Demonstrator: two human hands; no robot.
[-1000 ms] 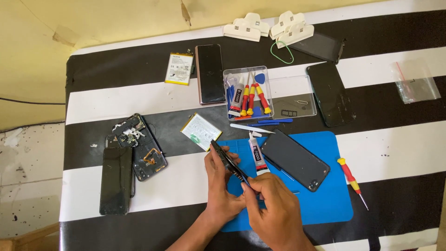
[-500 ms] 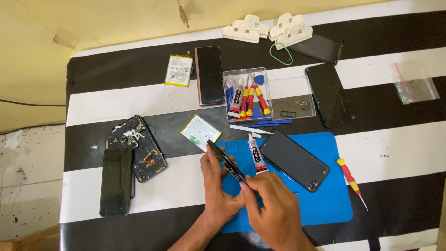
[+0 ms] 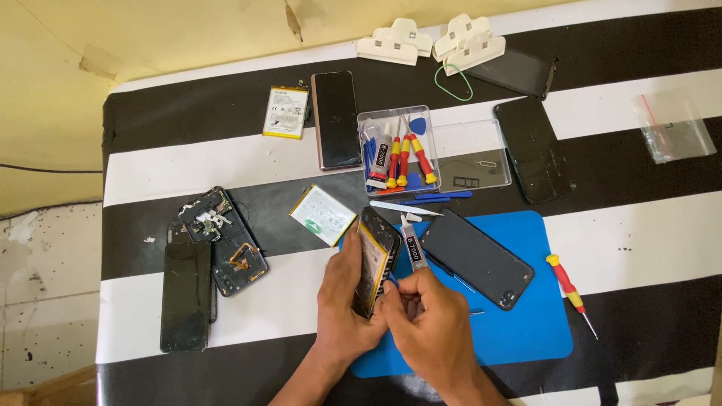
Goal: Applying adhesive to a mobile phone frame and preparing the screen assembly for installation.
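Striped black-and-white tabletop (image 3: pixel 639 240); blue mat (image 3: pixel 526 331); clear tool box (image 3: pixel 398 150) with red-yellow screwdrivers; loose screwdriver (image 3: pixel 569 289) right of mat; white clamps (image 3: pixel 429 41); dismantled phones (image 3: pixel 214 256) left; two flat batteries (image 3: pixel 286 111).

surface: table (image 3: pixel 188 162), black/white striped cover
mat: blue work mat (image 3: pixel 526 331), front centre
on mat: dark phone back (image 3: pixel 477 258)
left: opened phone chassis (image 3: pixel 224 240), black screen panel (image 3: pixel 186 295)
rear: two batteries (image 3: pixel 286 111) (image 3: pixel 323 215), clear tool box (image 3: pixel 398 150), white clamps (image 3: pixel 429 43)
right: red-yellow screwdriver (image 3: pixel 569 289), plastic bag (image 3: pixel 673 126)
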